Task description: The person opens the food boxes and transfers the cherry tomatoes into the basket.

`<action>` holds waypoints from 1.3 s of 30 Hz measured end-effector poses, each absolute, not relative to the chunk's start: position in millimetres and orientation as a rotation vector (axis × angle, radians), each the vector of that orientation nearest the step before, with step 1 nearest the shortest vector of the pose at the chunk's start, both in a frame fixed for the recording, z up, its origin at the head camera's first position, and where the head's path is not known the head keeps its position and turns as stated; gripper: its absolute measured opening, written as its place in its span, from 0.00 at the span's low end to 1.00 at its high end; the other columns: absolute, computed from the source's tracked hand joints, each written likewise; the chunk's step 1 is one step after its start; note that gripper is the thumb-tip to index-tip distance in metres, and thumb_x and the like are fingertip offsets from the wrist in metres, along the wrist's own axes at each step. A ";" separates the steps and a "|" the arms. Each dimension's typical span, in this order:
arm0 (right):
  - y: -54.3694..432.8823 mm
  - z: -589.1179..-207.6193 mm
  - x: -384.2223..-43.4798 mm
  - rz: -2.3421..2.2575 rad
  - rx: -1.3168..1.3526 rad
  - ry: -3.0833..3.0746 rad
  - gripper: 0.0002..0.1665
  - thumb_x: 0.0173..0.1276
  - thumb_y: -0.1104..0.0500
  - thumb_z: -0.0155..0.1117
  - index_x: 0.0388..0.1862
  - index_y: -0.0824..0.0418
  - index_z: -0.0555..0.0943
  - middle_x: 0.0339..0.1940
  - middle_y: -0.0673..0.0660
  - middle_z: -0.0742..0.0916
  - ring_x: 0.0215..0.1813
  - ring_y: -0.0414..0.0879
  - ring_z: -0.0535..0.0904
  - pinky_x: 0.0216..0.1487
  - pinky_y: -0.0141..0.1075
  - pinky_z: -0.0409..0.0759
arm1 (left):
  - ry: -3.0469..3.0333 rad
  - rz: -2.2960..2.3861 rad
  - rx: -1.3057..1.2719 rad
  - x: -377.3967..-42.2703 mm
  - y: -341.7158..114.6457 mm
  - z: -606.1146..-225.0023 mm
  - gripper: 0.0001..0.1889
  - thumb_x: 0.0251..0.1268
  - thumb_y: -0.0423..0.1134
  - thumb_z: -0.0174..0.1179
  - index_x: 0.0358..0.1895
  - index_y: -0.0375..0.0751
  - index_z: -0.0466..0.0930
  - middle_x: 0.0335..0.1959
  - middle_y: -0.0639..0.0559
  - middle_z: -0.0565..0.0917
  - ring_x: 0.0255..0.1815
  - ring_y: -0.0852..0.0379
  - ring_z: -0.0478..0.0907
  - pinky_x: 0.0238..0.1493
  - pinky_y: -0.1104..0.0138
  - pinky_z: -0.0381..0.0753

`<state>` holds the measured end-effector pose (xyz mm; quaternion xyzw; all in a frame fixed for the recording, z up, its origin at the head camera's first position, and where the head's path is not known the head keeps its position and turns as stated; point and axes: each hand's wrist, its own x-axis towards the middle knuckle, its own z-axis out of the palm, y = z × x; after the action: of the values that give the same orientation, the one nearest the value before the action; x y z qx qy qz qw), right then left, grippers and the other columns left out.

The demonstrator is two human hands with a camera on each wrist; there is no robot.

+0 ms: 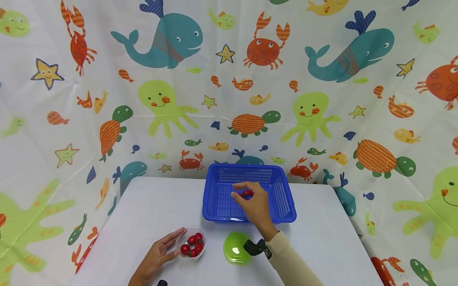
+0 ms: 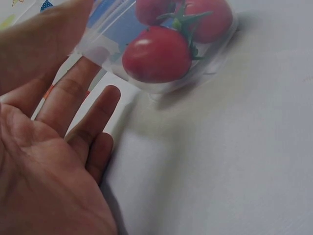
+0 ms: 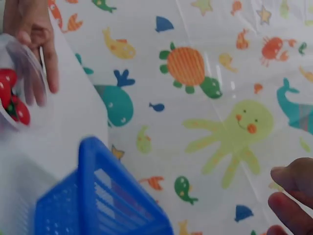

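My left hand (image 1: 157, 254) is beside a small clear plastic container (image 1: 177, 247), its fairly straight fingers and thumb touching the near-left side. Several red cherry tomatoes (image 1: 192, 245) lie inside; green stems show on the tomatoes (image 2: 156, 55) in the left wrist view. Over the blue plastic basket (image 1: 219, 217) is my right hand (image 1: 257, 202), thumb and forefinger curved apart with a gap between them. Through that gap a few more cherry tomatoes (image 1: 247, 193) appear down in the basket. Fingers (image 3: 291, 213) of this hand show at the right wrist view's edge, holding nothing visible.
A round green lid (image 1: 236, 248) lies on the white table (image 1: 150, 206), between the container and my right wrist. Behind the table's far edge hangs a curtain (image 1: 214, 99) printed with sea animals. The basket's raised rim (image 3: 90, 161) stands below my right hand.
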<state>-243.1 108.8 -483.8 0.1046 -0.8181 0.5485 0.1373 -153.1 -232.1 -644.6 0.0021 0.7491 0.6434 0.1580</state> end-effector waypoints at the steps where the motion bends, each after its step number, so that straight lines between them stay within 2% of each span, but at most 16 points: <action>1: 105.3 -485.9 -238.6 1.580 0.314 -2.365 0.14 0.66 0.57 0.81 0.49 0.44 0.92 0.49 0.45 0.92 0.54 0.45 0.81 0.53 0.36 0.87 | 2.142 1.843 -0.002 -153.4 -231.8 -644.5 0.31 0.78 0.41 0.64 0.81 0.50 0.69 0.82 0.52 0.71 0.74 0.78 0.71 0.81 0.54 0.69; 2: 101.8 -487.9 -234.4 1.575 0.328 -2.365 0.14 0.65 0.57 0.81 0.49 0.44 0.92 0.48 0.44 0.92 0.54 0.44 0.81 0.51 0.35 0.86 | 2.145 1.843 0.004 -153.6 -231.8 -644.8 0.31 0.78 0.41 0.64 0.81 0.49 0.68 0.82 0.51 0.71 0.74 0.78 0.71 0.81 0.55 0.70; 3: 98.4 -489.7 -230.4 1.575 0.346 -2.360 0.15 0.65 0.57 0.81 0.50 0.44 0.92 0.48 0.44 0.92 0.53 0.43 0.81 0.51 0.35 0.86 | 2.143 1.848 -0.007 -154.1 -231.5 -644.6 0.31 0.78 0.40 0.64 0.81 0.49 0.69 0.82 0.52 0.71 0.71 0.82 0.70 0.80 0.57 0.70; 6: 88.2 -494.2 -219.3 1.575 0.366 -2.364 0.17 0.64 0.56 0.82 0.50 0.41 0.91 0.48 0.40 0.92 0.55 0.40 0.81 0.59 0.42 0.83 | 2.139 1.853 -0.020 -155.1 -231.2 -644.6 0.31 0.77 0.40 0.64 0.80 0.51 0.69 0.81 0.54 0.72 0.68 0.87 0.69 0.79 0.62 0.71; 9: 79.2 -499.9 -209.2 1.587 0.391 -2.354 0.18 0.63 0.56 0.83 0.50 0.40 0.91 0.48 0.38 0.92 0.56 0.39 0.81 0.61 0.47 0.82 | 2.138 1.857 -0.018 -154.8 -230.9 -644.7 0.31 0.77 0.40 0.64 0.80 0.51 0.69 0.81 0.53 0.72 0.68 0.88 0.69 0.81 0.56 0.69; 13: 68.9 -509.4 -197.1 1.596 0.433 -2.339 0.17 0.62 0.56 0.83 0.49 0.44 0.92 0.48 0.39 0.93 0.53 0.40 0.83 0.54 0.43 0.84 | 2.146 1.860 -0.007 -152.3 -230.4 -643.8 0.32 0.77 0.40 0.65 0.81 0.48 0.68 0.82 0.50 0.71 0.75 0.78 0.70 0.83 0.41 0.60; 15: 64.7 -514.4 -191.7 1.611 0.445 -2.343 0.17 0.62 0.57 0.83 0.49 0.44 0.91 0.47 0.40 0.93 0.52 0.40 0.84 0.51 0.41 0.85 | 2.149 1.859 -0.009 -151.0 -230.0 -642.8 0.32 0.77 0.41 0.65 0.81 0.48 0.69 0.82 0.50 0.71 0.78 0.70 0.70 0.83 0.38 0.56; 17: 60.9 -518.9 -186.8 1.641 0.451 -2.343 0.17 0.61 0.58 0.83 0.49 0.45 0.91 0.47 0.40 0.93 0.50 0.41 0.84 0.50 0.40 0.85 | 2.143 1.863 -0.007 -150.0 -229.9 -641.9 0.32 0.77 0.41 0.65 0.81 0.47 0.68 0.82 0.49 0.71 0.80 0.68 0.69 0.83 0.36 0.54; 24: 47.9 -536.0 -175.8 1.684 0.466 -2.409 0.17 0.62 0.59 0.82 0.50 0.48 0.92 0.46 0.43 0.93 0.49 0.39 0.84 0.50 0.36 0.86 | 2.117 1.885 0.016 -149.4 -230.2 -639.9 0.32 0.78 0.39 0.64 0.81 0.46 0.67 0.82 0.48 0.70 0.67 0.90 0.68 0.83 0.34 0.52; 28: 41.7 -547.1 -173.0 1.697 0.437 -2.493 0.17 0.62 0.59 0.81 0.50 0.48 0.91 0.46 0.41 0.92 0.50 0.37 0.82 0.52 0.34 0.85 | 2.121 1.884 0.016 -149.8 -230.2 -640.7 0.32 0.78 0.39 0.64 0.81 0.47 0.68 0.82 0.50 0.70 0.67 0.90 0.68 0.84 0.38 0.55; 33: 34.2 -560.3 -171.5 1.728 0.376 -2.589 0.17 0.62 0.57 0.82 0.49 0.43 0.92 0.47 0.36 0.92 0.54 0.35 0.78 0.58 0.40 0.84 | 2.148 1.865 0.009 -150.4 -230.2 -641.8 0.30 0.79 0.40 0.62 0.80 0.50 0.69 0.82 0.52 0.71 0.68 0.89 0.68 0.81 0.50 0.67; 37: 28.6 -570.5 -170.0 1.722 0.338 -2.654 0.17 0.61 0.56 0.83 0.47 0.39 0.92 0.46 0.33 0.91 0.55 0.36 0.77 0.61 0.44 0.81 | 2.160 1.863 0.022 -150.5 -230.4 -643.0 0.29 0.80 0.40 0.61 0.80 0.50 0.69 0.82 0.52 0.71 0.69 0.86 0.69 0.81 0.46 0.66; 39: 25.9 -575.5 -169.2 1.710 0.318 -2.684 0.16 0.61 0.56 0.83 0.46 0.37 0.93 0.45 0.32 0.89 0.57 0.35 0.76 0.62 0.43 0.79 | 2.161 1.860 0.022 -150.6 -230.3 -643.5 0.28 0.81 0.40 0.60 0.80 0.50 0.69 0.82 0.51 0.71 0.71 0.84 0.70 0.81 0.44 0.66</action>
<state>-169.2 25.9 -575.5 0.0995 -0.8388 0.5346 -0.0284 -150.6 -230.3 -643.5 0.0075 0.7500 0.6454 0.1446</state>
